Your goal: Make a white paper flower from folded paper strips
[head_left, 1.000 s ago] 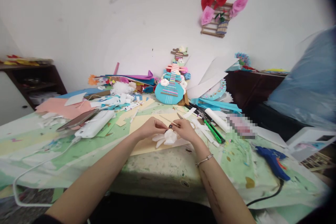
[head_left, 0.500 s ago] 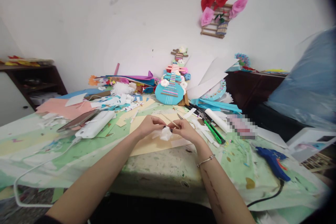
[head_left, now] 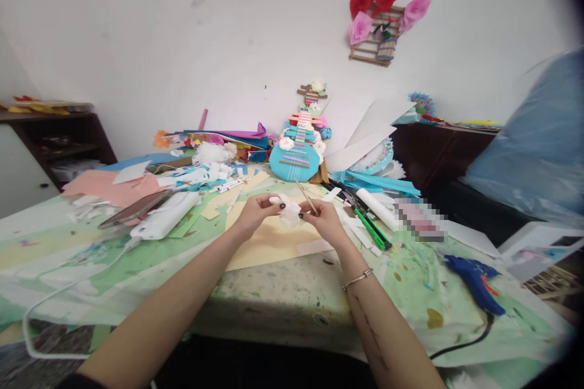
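Observation:
A small crumpled white paper flower [head_left: 291, 215] is held up between my two hands over a sheet of cream paper [head_left: 269, 247]. My left hand [head_left: 255, 214] pinches its left side between thumb and fingers. My right hand [head_left: 325, 219] is closed around a thin wooden stick [head_left: 307, 197], which points up and away to the left. The right thumb touches the flower's right edge; how firmly it grips there I cannot tell. Just behind stands a turquoise paper-craft instrument [head_left: 294, 162] with white flowers on it, leaning towards the wall.
Right of my hands lie a green cutter [head_left: 371, 230], a white roll [head_left: 378, 209] and a blue glue gun [head_left: 474, 282] with a black cable. To the left are a white power bank [head_left: 165, 216] with a cable, pink paper [head_left: 107, 187] and heaped paper scraps [head_left: 213, 161].
The flower has risen slightly and shows more spread out. My hands have moved a little apart, and the stick now points more steeply away from me.

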`<act>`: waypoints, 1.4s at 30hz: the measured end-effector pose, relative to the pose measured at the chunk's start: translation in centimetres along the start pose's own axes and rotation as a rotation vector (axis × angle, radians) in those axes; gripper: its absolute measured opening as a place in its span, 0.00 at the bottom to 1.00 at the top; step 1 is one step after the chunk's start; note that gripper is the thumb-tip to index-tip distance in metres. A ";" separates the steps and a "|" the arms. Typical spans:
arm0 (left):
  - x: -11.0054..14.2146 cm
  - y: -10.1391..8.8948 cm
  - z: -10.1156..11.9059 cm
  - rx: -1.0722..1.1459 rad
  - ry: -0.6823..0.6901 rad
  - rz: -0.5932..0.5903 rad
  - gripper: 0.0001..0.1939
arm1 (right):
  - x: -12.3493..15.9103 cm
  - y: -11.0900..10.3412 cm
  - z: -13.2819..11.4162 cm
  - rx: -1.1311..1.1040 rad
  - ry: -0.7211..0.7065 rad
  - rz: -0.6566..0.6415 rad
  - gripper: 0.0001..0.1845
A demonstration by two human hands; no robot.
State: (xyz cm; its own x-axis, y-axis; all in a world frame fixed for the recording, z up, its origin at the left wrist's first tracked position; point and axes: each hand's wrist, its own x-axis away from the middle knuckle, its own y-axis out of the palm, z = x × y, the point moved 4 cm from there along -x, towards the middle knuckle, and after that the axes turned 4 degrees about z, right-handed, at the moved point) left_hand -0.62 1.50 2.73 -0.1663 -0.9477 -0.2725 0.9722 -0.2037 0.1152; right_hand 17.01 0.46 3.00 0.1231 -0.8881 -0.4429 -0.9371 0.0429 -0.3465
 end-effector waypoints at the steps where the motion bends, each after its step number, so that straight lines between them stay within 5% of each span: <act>1: 0.0 0.0 0.0 -0.009 0.009 0.006 0.19 | 0.0 0.1 0.1 0.002 0.010 -0.013 0.11; 7: 0.0 -0.2 -0.1 -0.087 -0.010 0.030 0.14 | 0.3 0.5 -0.2 0.082 0.010 -0.116 0.11; 17: 0.6 0.8 -0.3 -0.094 -0.115 -0.136 0.08 | 0.5 0.4 -0.8 0.038 0.009 -0.077 0.10; 25: 0.5 0.5 0.1 -0.164 -0.073 -0.096 0.04 | 0.6 0.0 -1.2 0.006 0.014 -0.063 0.17; 42: 0.8 1.0 0.0 -0.238 -0.087 -0.152 0.05 | 1.0 1.4 -1.7 0.073 -0.040 -0.154 0.06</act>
State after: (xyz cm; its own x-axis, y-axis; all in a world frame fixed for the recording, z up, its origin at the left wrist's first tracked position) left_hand 0.26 0.49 2.59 -0.3169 -0.9302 -0.1853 0.9446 -0.2918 -0.1505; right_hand 15.23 -1.12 3.47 0.2775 -0.8679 -0.4119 -0.8800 -0.0577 -0.4714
